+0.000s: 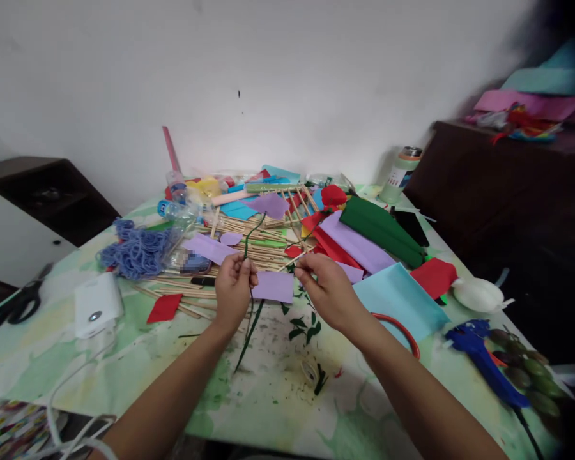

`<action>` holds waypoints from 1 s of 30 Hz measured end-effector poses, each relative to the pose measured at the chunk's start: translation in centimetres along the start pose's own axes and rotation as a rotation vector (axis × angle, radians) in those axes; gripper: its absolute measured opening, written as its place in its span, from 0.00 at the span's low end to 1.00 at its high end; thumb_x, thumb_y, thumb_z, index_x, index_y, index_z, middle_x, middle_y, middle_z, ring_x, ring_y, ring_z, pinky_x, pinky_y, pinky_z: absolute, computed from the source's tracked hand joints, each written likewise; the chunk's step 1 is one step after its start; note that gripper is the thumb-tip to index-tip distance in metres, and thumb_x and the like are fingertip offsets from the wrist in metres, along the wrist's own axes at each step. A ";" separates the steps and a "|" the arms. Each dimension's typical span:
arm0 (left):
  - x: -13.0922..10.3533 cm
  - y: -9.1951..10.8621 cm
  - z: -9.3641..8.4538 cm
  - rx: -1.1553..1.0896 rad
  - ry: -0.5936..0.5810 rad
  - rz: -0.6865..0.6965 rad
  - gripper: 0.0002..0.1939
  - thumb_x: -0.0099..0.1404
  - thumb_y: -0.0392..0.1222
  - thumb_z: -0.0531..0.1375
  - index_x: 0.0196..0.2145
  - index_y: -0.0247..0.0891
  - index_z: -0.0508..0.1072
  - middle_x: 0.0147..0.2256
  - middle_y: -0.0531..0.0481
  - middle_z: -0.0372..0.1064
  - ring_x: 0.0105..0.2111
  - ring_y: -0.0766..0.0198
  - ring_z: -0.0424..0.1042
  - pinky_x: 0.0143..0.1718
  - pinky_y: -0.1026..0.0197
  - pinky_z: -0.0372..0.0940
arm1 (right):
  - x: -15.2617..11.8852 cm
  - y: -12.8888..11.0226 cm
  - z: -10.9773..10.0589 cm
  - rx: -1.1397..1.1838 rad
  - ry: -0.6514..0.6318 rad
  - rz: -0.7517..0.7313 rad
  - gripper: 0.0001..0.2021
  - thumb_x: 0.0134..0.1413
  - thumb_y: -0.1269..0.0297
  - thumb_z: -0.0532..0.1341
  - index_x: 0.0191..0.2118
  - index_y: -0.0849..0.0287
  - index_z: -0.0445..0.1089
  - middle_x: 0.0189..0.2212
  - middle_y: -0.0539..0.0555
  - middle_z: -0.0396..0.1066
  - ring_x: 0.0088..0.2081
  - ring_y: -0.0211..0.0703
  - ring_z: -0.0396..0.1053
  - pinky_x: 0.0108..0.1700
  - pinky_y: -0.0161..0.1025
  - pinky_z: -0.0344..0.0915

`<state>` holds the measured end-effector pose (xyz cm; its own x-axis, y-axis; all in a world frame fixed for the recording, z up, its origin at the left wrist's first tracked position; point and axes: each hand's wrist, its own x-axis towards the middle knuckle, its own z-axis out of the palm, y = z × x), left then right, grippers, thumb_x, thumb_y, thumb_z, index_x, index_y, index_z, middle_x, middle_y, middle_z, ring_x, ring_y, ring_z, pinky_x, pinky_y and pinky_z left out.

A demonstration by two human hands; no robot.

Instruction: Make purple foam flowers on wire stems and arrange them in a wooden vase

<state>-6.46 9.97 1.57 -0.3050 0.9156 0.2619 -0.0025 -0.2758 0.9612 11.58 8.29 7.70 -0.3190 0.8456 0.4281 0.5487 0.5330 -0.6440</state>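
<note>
My left hand [234, 284] is closed around a thin dark green stem [247, 243]. The stem's upper end reaches a purple petal-shaped piece [271, 206], but I cannot tell whether they are joined. Facing it, my right hand [328, 287] has thumb and fingers pinched together at a thin whitish stick [301, 256]. A purple rectangular piece [274, 286] lies between the hands. Below my left hand is a long green strip [250, 335]. Small green leaf cut-outs [305, 329] lie on the table under my right hand.
Many wooden sticks [261, 246] spread behind the hands. Rolled green sheet [383, 230] and light blue sheet [400, 300] lie right, with a blue glue gun [489, 364]. Blue yarn [141, 249], a white device [98, 305] and black scissors [22, 303] are left. A bottle [401, 174] stands behind.
</note>
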 end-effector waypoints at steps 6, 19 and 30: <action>-1.9 1.2 1.9 -0.625 -0.190 -0.371 0.15 0.53 0.40 0.65 0.33 0.37 0.62 0.22 0.59 0.59 0.16 0.78 0.51 0.18 0.73 0.49 | 1.5 -2.5 0.9 -0.055 -0.006 -0.102 0.09 0.54 0.74 0.53 0.25 0.58 0.58 0.25 0.50 0.62 0.31 0.40 0.59 0.33 0.35 0.53; -2.9 1.6 1.5 -0.736 -0.289 -0.595 0.11 0.59 0.44 0.60 0.30 0.33 0.66 0.20 0.56 0.60 0.14 0.78 0.49 0.17 0.72 0.48 | 0.9 0.5 2.4 -0.424 0.061 -0.252 0.09 0.58 0.75 0.53 0.29 0.59 0.66 0.29 0.54 0.66 0.35 0.44 0.59 0.39 0.40 0.55; -2.5 1.6 0.7 -0.638 -0.410 -0.628 0.14 0.60 0.47 0.60 0.27 0.32 0.66 0.18 0.56 0.60 0.13 0.80 0.45 0.15 0.73 0.43 | 0.7 3.1 1.7 -0.465 0.145 -0.737 0.10 0.61 0.72 0.54 0.38 0.52 0.70 0.33 0.50 0.72 0.39 0.39 0.64 0.45 0.41 0.57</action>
<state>-5.02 7.50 2.49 0.2808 0.9471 -0.1551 -0.6015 0.2996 0.7406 11.72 10.59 4.87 -0.6316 0.2629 0.7294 0.5111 0.8485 0.1368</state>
